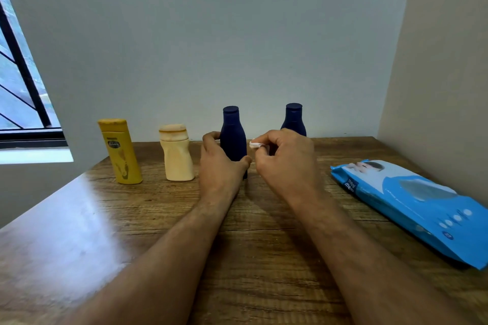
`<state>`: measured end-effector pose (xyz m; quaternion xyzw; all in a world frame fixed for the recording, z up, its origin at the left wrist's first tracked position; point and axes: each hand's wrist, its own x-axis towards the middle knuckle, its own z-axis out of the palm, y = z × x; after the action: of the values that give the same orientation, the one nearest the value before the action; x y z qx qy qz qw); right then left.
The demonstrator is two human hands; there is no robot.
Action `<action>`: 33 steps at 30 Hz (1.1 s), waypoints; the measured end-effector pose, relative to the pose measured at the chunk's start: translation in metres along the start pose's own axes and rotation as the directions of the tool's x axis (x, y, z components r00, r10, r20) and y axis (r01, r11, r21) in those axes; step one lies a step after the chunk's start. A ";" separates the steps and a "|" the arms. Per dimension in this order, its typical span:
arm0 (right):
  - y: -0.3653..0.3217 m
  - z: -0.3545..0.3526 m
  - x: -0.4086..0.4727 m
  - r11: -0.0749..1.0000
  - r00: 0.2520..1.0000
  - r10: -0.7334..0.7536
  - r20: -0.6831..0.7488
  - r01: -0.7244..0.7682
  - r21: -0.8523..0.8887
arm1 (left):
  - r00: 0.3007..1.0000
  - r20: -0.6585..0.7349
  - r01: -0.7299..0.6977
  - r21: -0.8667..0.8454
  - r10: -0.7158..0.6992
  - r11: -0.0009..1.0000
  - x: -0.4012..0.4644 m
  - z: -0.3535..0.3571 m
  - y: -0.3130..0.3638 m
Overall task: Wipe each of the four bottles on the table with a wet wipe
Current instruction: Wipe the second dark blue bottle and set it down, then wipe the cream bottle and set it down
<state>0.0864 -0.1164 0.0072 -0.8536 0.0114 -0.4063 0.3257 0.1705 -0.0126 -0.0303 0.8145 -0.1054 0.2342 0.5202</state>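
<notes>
- Wooden table [264, 258] set in a corner, pale blue-grey wall behind, beige wall on the right, window [18, 82] w/ black bars at far left.
- Four bottles stand upright in a row along the table's back edge, each apart from its neighbour.
- Near navy bottle [233, 137], third from left, sits just in front of centre; cap on, dark blue all over.
- Left hand [220, 163] wraps its lower half: fingers [210, 138] curl round the left side, thumb [244, 162] presses across the front near the base. Bottle's foot looks planted on the table.
- Right hand [286, 158] hovers just beside that bottle on its right, fingers bunched together, pinching a small wad of white wet wipe [255, 144]. Wipe is close to the bottle's side; contact can't be told.
- Second navy bottle [293, 117] stands behind the right hand, lower part hidden by it.
- Cream bottle [176, 157], dented body, stands left of the held one, near the left hand but not touching.
- Yellow bottle [121, 152] is furthest left, tilted slightly in this wide-angle view.
- Blue wipes pack [412, 203] lies flat on the right side of the table, well apart from the bottles.
- Both forearms bare, reaching in from the bottom edge.
</notes>
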 end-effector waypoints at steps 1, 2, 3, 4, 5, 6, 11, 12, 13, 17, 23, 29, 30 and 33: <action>0.000 0.001 0.000 1.000 1.000 0.003 0.002 -0.003 0.001 | 1.000 0.004 -0.003 0.010 0.003 1.000 0.000 0.001 0.001; 0.001 0.001 0.000 1.000 1.000 0.003 0.004 -0.003 0.005 | 1.000 0.006 -0.006 0.020 0.005 1.000 -0.001 0.002 0.002; 0.001 0.002 0.000 1.000 1.000 0.001 0.006 -0.001 0.009 | 1.000 0.008 -0.006 0.024 0.006 1.000 -0.001 0.003 0.003; 0.001 0.003 0.000 1.000 1.000 -0.003 0.009 0.003 0.012 | 1.000 0.011 -0.003 0.022 0.002 1.000 -0.001 0.004 0.003; 0.001 0.004 0.000 1.000 1.000 -0.008 0.010 0.007 0.012 | 1.000 0.014 0.002 0.020 -0.003 1.000 0.000 0.005 0.003; 0.001 0.004 0.000 1.000 1.000 -0.011 0.010 0.011 0.013 | 1.000 0.016 0.007 0.020 -0.008 1.000 0.000 0.005 0.003; 0.001 0.003 0.000 1.000 1.000 -0.007 0.013 0.007 0.008 | 0.999 0.021 0.037 0.054 -0.038 0.998 0.001 0.006 0.000; 0.002 0.003 -0.001 1.000 1.000 -0.003 0.012 0.003 0.009 | 0.998 0.028 0.047 0.062 -0.049 0.997 0.001 0.006 0.000; 0.002 0.002 -0.001 1.000 1.000 0.002 0.012 -0.002 0.007 | 0.998 0.036 0.058 0.065 -0.060 0.996 0.001 0.006 0.000; 0.003 0.003 -0.001 1.000 1.000 0.011 0.016 -0.011 -0.004 | 0.994 0.052 0.093 0.114 -0.099 0.989 -0.001 0.004 0.001; 0.003 0.000 -0.004 1.000 0.998 -0.004 0.066 0.004 -0.001 | 0.989 0.051 0.129 0.203 -0.142 0.971 -0.018 -0.007 0.001; -0.002 0.001 -0.013 0.999 0.993 -0.040 0.114 0.037 0.026 | 0.996 -0.029 0.083 0.066 -0.081 0.994 -0.039 -0.032 0.005; -0.003 0.001 -0.013 0.999 0.992 -0.039 0.120 0.037 0.020 | 0.994 -0.102 0.041 0.053 -0.036 0.998 -0.040 -0.038 0.007; -0.003 -0.001 -0.012 0.999 0.993 -0.032 0.115 0.029 0.026 | 0.950 -0.311 0.003 0.103 0.029 0.995 -0.035 -0.054 0.008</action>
<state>0.0771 -0.1111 0.0010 -0.8717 -0.0254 -0.3616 0.3297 0.1222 0.0303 -0.0222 0.7921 -0.0151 0.3685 0.4864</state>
